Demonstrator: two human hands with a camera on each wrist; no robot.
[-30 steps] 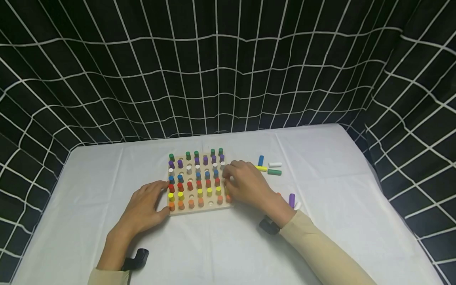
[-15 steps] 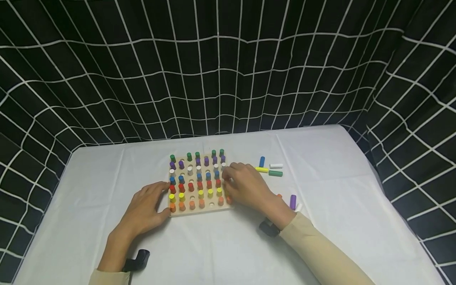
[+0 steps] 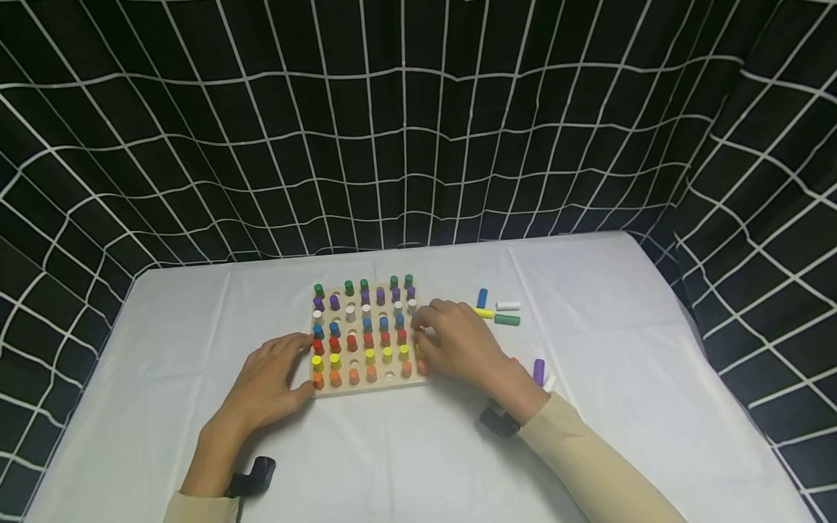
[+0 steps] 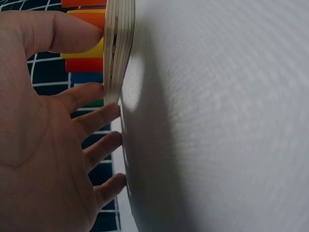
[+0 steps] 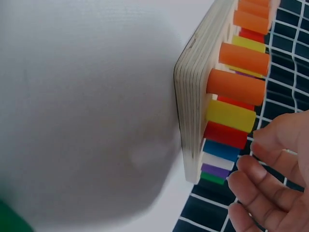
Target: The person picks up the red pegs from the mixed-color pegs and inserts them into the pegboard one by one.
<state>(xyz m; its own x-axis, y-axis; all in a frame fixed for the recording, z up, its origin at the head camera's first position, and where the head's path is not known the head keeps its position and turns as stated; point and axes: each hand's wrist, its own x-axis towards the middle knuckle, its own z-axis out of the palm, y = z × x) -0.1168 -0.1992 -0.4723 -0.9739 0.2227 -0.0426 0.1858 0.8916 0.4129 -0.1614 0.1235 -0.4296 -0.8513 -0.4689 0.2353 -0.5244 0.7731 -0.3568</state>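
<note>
A wooden pegboard (image 3: 366, 389) lies on the white cloth, filled with rows of orange, yellow, red, blue, white, purple and green pegs, with several bare holes among them. My left hand (image 3: 267, 381) rests at the board's left edge. Its thumb touches the layered side by the orange pegs (image 4: 87, 20), the fingers spread along it. At the right-hand column, my right hand (image 3: 458, 341) has thumb and fingers loosely bent by the ends of the red peg (image 5: 225, 135) and blue peg (image 5: 221, 149). Background shows between its thumb and index fingertip.
Right of the board lie loose pegs: blue (image 3: 482, 298), white (image 3: 508, 306), yellow (image 3: 484, 313) and green (image 3: 507, 319). Nearer the right forearm are a purple peg (image 3: 539, 371) and another white peg (image 3: 550, 382). A black curtain with white grid lines (image 3: 418, 145) surrounds the table.
</note>
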